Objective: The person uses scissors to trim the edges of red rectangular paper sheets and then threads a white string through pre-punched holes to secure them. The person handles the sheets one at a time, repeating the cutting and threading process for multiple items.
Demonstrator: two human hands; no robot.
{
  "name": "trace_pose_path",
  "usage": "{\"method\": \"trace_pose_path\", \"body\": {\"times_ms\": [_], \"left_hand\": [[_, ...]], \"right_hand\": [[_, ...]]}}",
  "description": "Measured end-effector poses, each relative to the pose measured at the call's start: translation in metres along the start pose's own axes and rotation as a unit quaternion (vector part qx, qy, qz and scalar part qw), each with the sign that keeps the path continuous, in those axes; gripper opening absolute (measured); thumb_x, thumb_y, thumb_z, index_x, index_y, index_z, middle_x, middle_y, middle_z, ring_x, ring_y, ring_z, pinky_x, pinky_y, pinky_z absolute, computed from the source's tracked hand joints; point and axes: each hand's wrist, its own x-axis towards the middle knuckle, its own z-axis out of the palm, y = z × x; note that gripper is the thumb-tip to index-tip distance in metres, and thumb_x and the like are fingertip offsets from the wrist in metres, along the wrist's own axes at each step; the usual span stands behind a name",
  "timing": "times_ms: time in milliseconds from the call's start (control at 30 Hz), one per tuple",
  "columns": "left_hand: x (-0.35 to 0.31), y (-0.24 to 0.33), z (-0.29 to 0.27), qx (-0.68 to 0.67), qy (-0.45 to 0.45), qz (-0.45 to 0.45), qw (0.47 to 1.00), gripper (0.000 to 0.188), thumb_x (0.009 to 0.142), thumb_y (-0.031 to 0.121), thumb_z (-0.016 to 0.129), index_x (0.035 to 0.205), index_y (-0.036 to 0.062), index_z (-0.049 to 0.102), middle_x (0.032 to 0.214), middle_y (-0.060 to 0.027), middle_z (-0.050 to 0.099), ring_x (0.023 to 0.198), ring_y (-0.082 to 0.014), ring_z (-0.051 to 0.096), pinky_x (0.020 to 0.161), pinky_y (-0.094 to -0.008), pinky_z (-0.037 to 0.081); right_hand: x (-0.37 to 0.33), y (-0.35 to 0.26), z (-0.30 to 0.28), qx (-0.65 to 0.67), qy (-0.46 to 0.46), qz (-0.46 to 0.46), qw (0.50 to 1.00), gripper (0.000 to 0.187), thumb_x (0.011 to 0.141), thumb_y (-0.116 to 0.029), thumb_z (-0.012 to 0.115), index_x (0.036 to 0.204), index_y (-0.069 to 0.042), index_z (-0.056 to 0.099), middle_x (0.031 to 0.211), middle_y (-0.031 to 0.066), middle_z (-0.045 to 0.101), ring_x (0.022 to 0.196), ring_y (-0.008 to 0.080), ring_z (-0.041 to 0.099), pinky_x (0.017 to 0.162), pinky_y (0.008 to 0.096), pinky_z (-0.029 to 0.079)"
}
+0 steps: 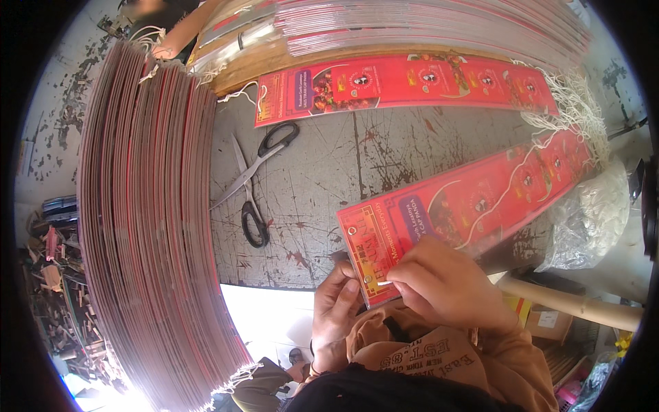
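A long red printed strip (439, 199) with a clear glossy cover slants from the table toward me. At its near end are small metal eyelets (368, 279). My left hand (335, 305) is closed on that end, thumb and fingers at its edge. My right hand (446, 281) hovers over the strip in a pinch, a white string (495, 204) between its fingertips. The string's short tip sticks out beside an eyelet. From the hand, the string runs back along the strip toward a tangled bundle of white strings (580, 110).
Scissors (250, 182) lie spread on the scratched grey table (309, 165). Another red strip (405, 82) lies at the back. A tall stack of strips (147, 226) fills the left side; more strips (425, 27) are piled behind. A clear plastic bag (587, 216) sits right. Another person's arm (184, 31) shows far left.
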Motion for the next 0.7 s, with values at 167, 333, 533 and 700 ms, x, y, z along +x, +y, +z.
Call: {"method": "trace_pose_path", "body": {"times_ms": [167, 333, 533, 700], "left_hand": [[0.001, 0.001, -0.003, 0.105, 0.035, 0.009, 0.994, 0.015, 0.09, 0.012, 0.046, 0.094, -0.0021, 0.046, 0.092, -0.0086, 0.055, 0.088, -0.0138, 0.054, 0.08, -0.0272, 0.044], [0.005, 0.009, -0.001, 0.43, 0.107, 0.045, 0.896, 0.01, 0.083, 0.006, 0.056, 0.09, -0.0019, 0.055, 0.091, -0.0106, 0.059, 0.087, -0.0129, 0.058, 0.071, -0.0274, 0.048], [0.046, 0.057, -0.029, 0.762, 0.291, 0.28, 0.505, 0.03, 0.075, 0.012, 0.064, 0.103, 0.0063, 0.056, 0.116, -0.0152, 0.05, 0.102, -0.0334, 0.051, 0.081, -0.0436, 0.045], [0.073, 0.069, -0.047, 0.849, 0.315, 0.173, 0.388, 0.043, 0.075, 0.014, 0.063, 0.115, 0.0079, 0.049, 0.117, -0.0158, 0.045, 0.11, -0.0339, 0.043, 0.091, -0.0493, 0.035]], "right_hand": [[-0.004, 0.01, -0.009, -0.047, 0.001, 0.028, 0.999, 0.018, 0.069, -0.003, 0.06, 0.086, -0.005, 0.054, 0.082, 0.0074, 0.05, 0.076, 0.0254, 0.053, 0.061, 0.0354, 0.044], [-0.016, 0.039, -0.027, -0.217, 0.109, 0.111, 0.964, 0.021, 0.071, -0.002, 0.057, 0.092, -0.007, 0.057, 0.087, 0.0092, 0.052, 0.085, 0.0284, 0.051, 0.072, 0.0385, 0.041], [-0.049, 0.066, -0.084, -0.419, 0.298, 0.197, 0.835, 0.02, 0.078, -0.001, 0.052, 0.097, -0.004, 0.057, 0.101, 0.013, 0.053, 0.098, 0.0317, 0.05, 0.081, 0.0389, 0.04], [-0.074, 0.071, -0.101, -0.467, 0.336, 0.203, 0.793, 0.013, 0.08, -0.003, 0.054, 0.093, -0.002, 0.057, 0.096, 0.0123, 0.056, 0.091, 0.0304, 0.054, 0.078, 0.0381, 0.042]]}}
